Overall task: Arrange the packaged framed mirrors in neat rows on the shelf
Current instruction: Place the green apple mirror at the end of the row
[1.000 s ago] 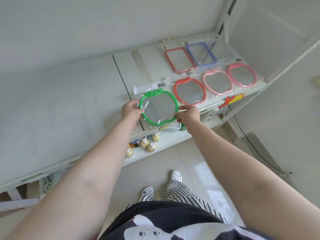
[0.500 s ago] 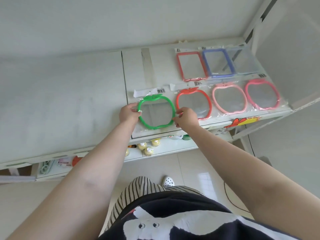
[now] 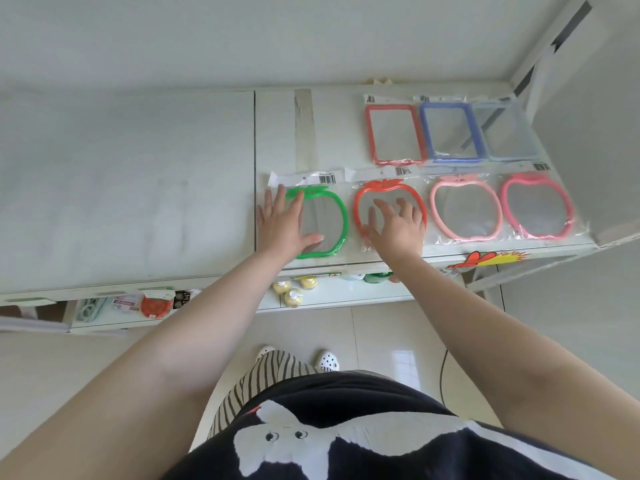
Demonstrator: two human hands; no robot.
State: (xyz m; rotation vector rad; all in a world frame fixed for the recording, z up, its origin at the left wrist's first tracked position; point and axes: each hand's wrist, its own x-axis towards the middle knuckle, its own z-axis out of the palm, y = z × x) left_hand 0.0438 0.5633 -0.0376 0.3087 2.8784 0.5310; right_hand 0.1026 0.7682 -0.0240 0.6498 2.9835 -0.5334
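Both hands lie flat with fingers spread: left hand [image 3: 278,221] on the green apple-shaped packaged mirror [image 3: 323,221], right hand [image 3: 394,225] on the red apple-shaped packaged mirror [image 3: 389,194], on the white shelf [image 3: 277,133].

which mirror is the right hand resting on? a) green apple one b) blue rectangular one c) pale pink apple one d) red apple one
d: the right hand lies open and flat across the red apple mirror, second from the left in the front row, while the left hand covers the green apple mirror beside it.
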